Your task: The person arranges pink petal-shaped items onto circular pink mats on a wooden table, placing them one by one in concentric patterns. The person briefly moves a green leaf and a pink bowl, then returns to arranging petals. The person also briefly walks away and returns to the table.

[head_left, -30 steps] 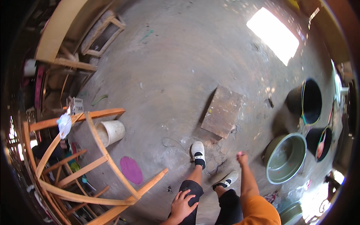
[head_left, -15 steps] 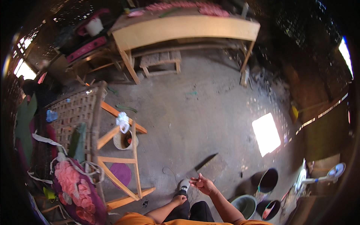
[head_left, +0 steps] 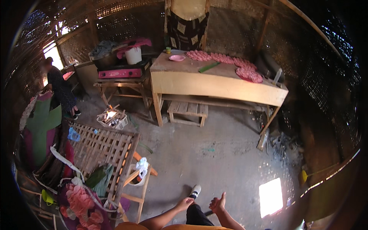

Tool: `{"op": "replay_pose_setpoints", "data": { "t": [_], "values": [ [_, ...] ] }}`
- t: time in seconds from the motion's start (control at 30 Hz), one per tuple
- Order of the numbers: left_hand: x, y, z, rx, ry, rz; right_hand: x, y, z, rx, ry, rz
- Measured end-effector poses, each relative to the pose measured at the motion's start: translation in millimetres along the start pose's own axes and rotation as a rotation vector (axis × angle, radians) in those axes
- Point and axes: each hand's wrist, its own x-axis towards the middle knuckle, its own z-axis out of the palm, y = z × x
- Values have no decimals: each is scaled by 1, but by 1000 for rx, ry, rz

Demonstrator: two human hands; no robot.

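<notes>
My left hand (head_left: 184, 203) is loosely closed in front of my body, and nothing sticks out of it. To its right, my right hand (head_left: 218, 203) is raised with the thumb up and apart from half-curled fingers; I see nothing in it. Both hands are in the air over the grey floor, touching no object. Between them show my dark trouser leg and a light shoe (head_left: 195, 191). Nearest on the left is a wooden stand (head_left: 142, 195) beside a bucket with a white plastic bag (head_left: 142, 166) on its rim.
Ahead stands a long wooden table (head_left: 218, 84) with pink pieces (head_left: 214, 57), a low bench (head_left: 188, 111) under its front. A pink stove (head_left: 119, 73) carries pots. On the left are a slatted bamboo rack (head_left: 103, 147) and pink heaps (head_left: 82, 203). A person (head_left: 60, 86) stands far left.
My view has tilted up and forward, bringing the whole table, stove and person into sight. My right hand's fingers have curled in and its thumb points up. The buckets at lower right have left view.
</notes>
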Motion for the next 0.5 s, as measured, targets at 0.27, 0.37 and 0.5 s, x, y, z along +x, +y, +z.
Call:
{"op": "replay_pose_setpoints", "data": {
  "t": [0.27,0.37,0.5],
  "values": [
    [175,177,-41,-976,-92,-589,97,-100,119,-1026,-348,-454],
    [222,204,-70,-1356,-153,-444,112,-125,172,-1885,-342,-1392],
    [234,203,-105,-1340,5,-511,152,-216,250,-1333,-583,-507]
  ]
}}
